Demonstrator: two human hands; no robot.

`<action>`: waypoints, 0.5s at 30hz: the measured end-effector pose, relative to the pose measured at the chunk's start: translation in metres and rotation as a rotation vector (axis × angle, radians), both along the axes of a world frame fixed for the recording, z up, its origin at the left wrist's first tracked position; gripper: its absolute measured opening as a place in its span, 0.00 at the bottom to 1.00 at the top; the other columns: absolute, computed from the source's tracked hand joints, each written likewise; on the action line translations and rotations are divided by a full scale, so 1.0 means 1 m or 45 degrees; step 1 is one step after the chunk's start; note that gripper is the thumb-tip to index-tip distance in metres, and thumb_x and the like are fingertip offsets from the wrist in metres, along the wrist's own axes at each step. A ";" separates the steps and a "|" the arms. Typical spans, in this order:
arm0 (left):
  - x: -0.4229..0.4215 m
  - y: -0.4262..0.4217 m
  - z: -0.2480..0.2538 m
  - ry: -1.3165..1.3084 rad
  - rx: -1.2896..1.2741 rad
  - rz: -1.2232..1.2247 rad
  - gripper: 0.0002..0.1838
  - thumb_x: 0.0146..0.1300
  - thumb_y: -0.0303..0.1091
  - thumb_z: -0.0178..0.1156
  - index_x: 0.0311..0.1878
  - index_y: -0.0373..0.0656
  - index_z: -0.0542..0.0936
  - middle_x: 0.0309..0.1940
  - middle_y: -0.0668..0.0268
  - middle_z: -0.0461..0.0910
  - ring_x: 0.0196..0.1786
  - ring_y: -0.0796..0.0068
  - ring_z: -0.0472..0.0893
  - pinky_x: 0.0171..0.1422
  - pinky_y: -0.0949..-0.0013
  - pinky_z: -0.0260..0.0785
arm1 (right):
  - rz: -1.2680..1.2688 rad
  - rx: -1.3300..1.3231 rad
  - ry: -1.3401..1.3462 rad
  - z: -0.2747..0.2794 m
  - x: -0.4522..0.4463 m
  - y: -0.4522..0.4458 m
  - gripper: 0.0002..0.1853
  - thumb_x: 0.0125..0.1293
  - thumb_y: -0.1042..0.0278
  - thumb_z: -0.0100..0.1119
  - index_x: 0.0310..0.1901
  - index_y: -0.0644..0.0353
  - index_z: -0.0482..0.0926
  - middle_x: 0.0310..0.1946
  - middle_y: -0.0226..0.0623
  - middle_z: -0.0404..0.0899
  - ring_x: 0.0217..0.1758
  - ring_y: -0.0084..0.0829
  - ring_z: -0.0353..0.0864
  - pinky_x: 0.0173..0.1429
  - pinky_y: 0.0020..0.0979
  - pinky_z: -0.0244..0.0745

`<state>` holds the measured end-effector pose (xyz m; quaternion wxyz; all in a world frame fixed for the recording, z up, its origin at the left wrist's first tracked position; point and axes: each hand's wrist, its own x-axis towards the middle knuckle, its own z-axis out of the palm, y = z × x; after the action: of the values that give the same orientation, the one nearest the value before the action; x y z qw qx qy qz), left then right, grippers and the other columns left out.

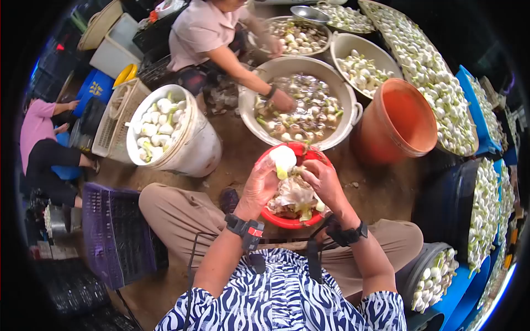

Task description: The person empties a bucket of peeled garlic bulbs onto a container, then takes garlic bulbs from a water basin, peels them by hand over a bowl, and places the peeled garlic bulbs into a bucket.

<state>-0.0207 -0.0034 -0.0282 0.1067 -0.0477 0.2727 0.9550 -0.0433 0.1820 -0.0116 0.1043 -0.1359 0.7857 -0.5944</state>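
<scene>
Trousered legs (pixel 185 207) bend on either side of the red basin (pixel 290 223), which holds papery peelings (pixel 292 194). Above its left half, the left hand (pixel 259 185) grips a peeled white bulb (pixel 284 156) between thumb and fingers. Over its right half, the right hand (pixel 324 182) has thumb and fingertips drawn close together beside loose skin; I cannot tell whether they pinch it. Left of the basin stands a white bucket (pixel 201 143) full of bulbs; beyond it to the right, an orange bucket (pixel 381 132). Directly behind the basin, a co-worker's hand (pixel 282 101) dips into a wide tub (pixel 251 118) of bulbs in water.
</scene>
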 end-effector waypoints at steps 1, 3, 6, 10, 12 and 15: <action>-0.001 0.005 0.003 0.025 -0.117 -0.001 0.30 0.56 0.34 0.65 0.61 0.38 0.67 0.52 0.59 0.75 0.56 0.67 0.74 0.62 0.61 0.66 | -0.007 -0.118 -0.023 -0.007 -0.003 -0.002 0.12 0.62 0.71 0.59 0.44 0.70 0.76 0.32 0.33 0.81 0.33 0.20 0.78 0.38 0.23 0.75; -0.002 0.011 0.005 0.023 -0.101 -0.059 0.31 0.55 0.30 0.67 0.61 0.38 0.67 0.53 0.60 0.75 0.56 0.69 0.74 0.61 0.63 0.68 | -0.057 -0.181 -0.139 0.009 0.000 -0.005 0.09 0.63 0.72 0.58 0.39 0.70 0.79 0.30 0.39 0.82 0.31 0.24 0.79 0.36 0.24 0.74; 0.004 0.010 0.012 0.212 -0.364 0.008 0.35 0.49 0.22 0.68 0.63 0.38 0.65 0.54 0.61 0.74 0.55 0.71 0.75 0.60 0.68 0.69 | -0.107 -0.186 -0.051 0.010 -0.001 -0.004 0.06 0.61 0.73 0.58 0.33 0.68 0.80 0.25 0.39 0.81 0.26 0.22 0.78 0.32 0.26 0.73; 0.007 0.006 0.028 0.348 -0.965 -0.057 0.34 0.47 0.21 0.67 0.60 0.40 0.67 0.50 0.64 0.74 0.53 0.72 0.75 0.60 0.68 0.68 | -0.132 0.111 0.247 0.021 0.001 -0.008 0.04 0.54 0.73 0.59 0.25 0.64 0.79 0.18 0.42 0.77 0.19 0.32 0.76 0.26 0.31 0.68; 0.005 0.006 0.019 0.329 -0.753 0.005 0.35 0.46 0.23 0.68 0.60 0.41 0.66 0.50 0.64 0.73 0.53 0.72 0.76 0.59 0.69 0.69 | -0.155 0.191 0.256 0.011 0.001 -0.010 0.06 0.53 0.71 0.59 0.24 0.64 0.78 0.18 0.43 0.77 0.20 0.36 0.77 0.27 0.33 0.69; 0.001 0.010 0.022 0.343 -0.527 0.152 0.36 0.47 0.34 0.71 0.59 0.43 0.63 0.50 0.63 0.73 0.52 0.71 0.75 0.60 0.67 0.69 | -0.036 0.614 0.342 -0.038 0.006 -0.013 0.05 0.50 0.73 0.57 0.22 0.64 0.76 0.21 0.47 0.77 0.25 0.46 0.79 0.31 0.40 0.73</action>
<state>-0.0194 0.0063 -0.0064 0.0008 0.0430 0.4708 0.8812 -0.0369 0.1691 -0.0493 0.0201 -0.1740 0.9130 -0.3684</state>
